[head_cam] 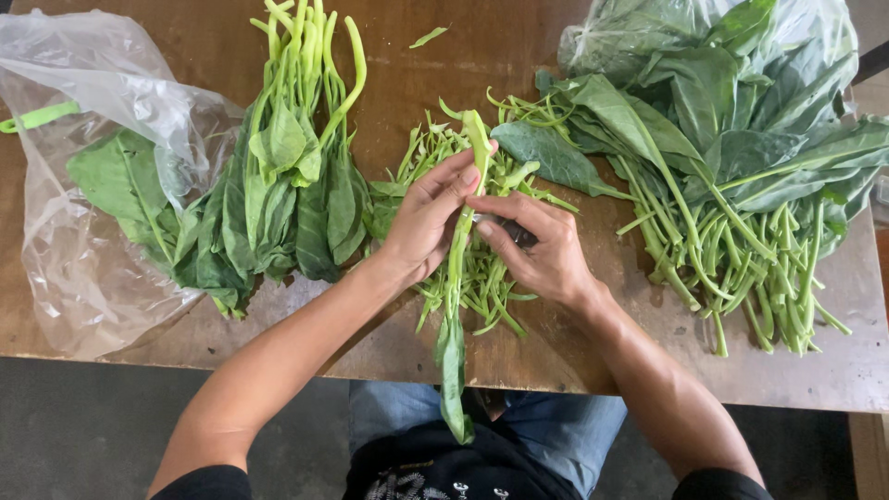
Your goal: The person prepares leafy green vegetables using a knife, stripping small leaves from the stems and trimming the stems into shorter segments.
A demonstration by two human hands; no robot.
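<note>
The fingers [460, 176] of the left hand [428, 220] are closed around a long green stem [460, 243], thumb and fingertips pinching it just below its upper end. The right hand [542, 245] meets it from the other side, its fingers [505, 209] together on the same stem, just beneath the left hand's grip; something dark shows under the right palm, too hidden to tell what it is. The stem runs down from both hands, crosses the near edge of the table [574, 366] and hangs over it, ending in a limp leaf [453, 370] above the person's lap.

Directly beneath the hands, at the middle of the table, lies a loose pile of cut stems [491, 278]. Toward the left edge rests a trimmed bunch of greens [292, 176], stalks pointing to the far edge and leaves to the near edge. Beside it, at the left edge, a clear plastic bag [83, 231] lies open with a few broad leaves inside. Toward the right edge a large heap of leafy greens [732, 176] spills out of a second plastic bag [806, 28] at the far right corner, stalk ends pointing toward the near edge.
</note>
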